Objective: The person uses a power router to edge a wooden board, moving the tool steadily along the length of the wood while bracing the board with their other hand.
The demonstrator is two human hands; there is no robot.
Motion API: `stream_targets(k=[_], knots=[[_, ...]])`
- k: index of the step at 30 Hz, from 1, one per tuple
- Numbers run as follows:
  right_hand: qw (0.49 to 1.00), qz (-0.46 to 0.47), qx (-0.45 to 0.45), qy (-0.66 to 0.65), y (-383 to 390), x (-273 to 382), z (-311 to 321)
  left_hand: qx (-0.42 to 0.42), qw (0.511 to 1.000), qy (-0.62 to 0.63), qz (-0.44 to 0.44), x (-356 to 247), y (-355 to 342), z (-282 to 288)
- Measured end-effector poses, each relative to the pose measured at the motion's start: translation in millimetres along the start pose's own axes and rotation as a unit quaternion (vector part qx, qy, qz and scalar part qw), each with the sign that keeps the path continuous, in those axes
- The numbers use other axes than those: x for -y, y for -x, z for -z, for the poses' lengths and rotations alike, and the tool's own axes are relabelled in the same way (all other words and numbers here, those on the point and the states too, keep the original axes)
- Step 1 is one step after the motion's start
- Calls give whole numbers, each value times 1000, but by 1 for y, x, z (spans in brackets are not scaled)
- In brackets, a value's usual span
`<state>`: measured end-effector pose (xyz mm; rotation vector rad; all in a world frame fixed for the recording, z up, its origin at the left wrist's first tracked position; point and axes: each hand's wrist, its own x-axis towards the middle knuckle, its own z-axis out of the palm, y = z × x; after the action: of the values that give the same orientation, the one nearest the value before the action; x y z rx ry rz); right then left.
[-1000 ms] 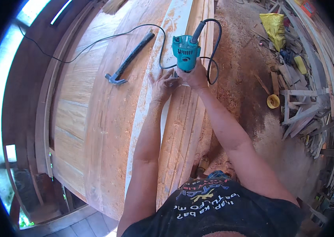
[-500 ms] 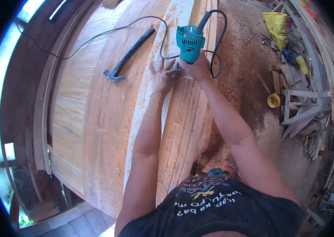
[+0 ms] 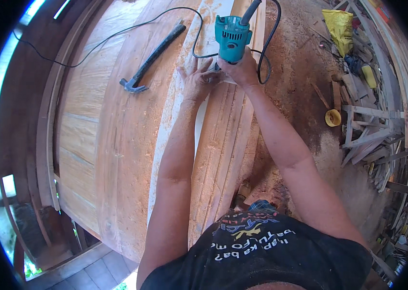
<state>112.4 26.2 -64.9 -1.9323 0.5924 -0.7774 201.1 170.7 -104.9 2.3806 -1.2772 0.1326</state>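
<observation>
A teal trim router [image 3: 233, 39] with a black cord stands upright on the wooden pieces at the far middle of the bench. My right hand [image 3: 240, 70] wraps round its lower body. My left hand [image 3: 196, 83] lies beside the router's base, its fingers spread over a long white board [image 3: 168, 130] dusted with shavings. Its thumb side reaches the base; whether it presses on it, I cannot tell. The router's bit is hidden. Grooved brown wood [image 3: 218, 140] runs along the white board's right side. Left of my hand lies a dark claw hammer [image 3: 153, 58].
The cord [image 3: 117, 35] crosses the wide wooden panel [image 3: 81, 140] to the far left. Sawdust covers the floor [image 3: 300, 92] on the right. Beyond are a yellow sack [image 3: 339, 31], a yellow container [image 3: 333, 117], a wooden stand [image 3: 368, 112] and piled offcuts [image 3: 370, 152].
The router and both my hands have moved slightly farther away along the board. The whole view has shifted a little. My right hand keeps its grip, and the hammer stays on the panel.
</observation>
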Motion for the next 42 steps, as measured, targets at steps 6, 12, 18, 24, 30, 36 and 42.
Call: stream_targets(k=[6,12,18,24,30,36,42], knots=[[999,-10,-16,26,-7,-3,1,7,1000,-30,3,-2,-8,0],[999,-3,-25,25,-16,-16,2,18,1000,-20,8,-6,-16,0],[1000,9,-25,11,-22,-12,-2,2,999,-38,5,2,-20,-5],[998,30,-43,29,-27,-10,0,-9,1000,-19,10,1,-25,-5],[999,34,-36,17,-35,-18,2,-5,1000,0,14,-1,-33,-8],[999,36,-16,10,-39,-14,0,-6,1000,-21,21,3,-37,-10],[999,42,-24,5,-54,-30,1,-14,1000,-10,12,0,-45,-11]])
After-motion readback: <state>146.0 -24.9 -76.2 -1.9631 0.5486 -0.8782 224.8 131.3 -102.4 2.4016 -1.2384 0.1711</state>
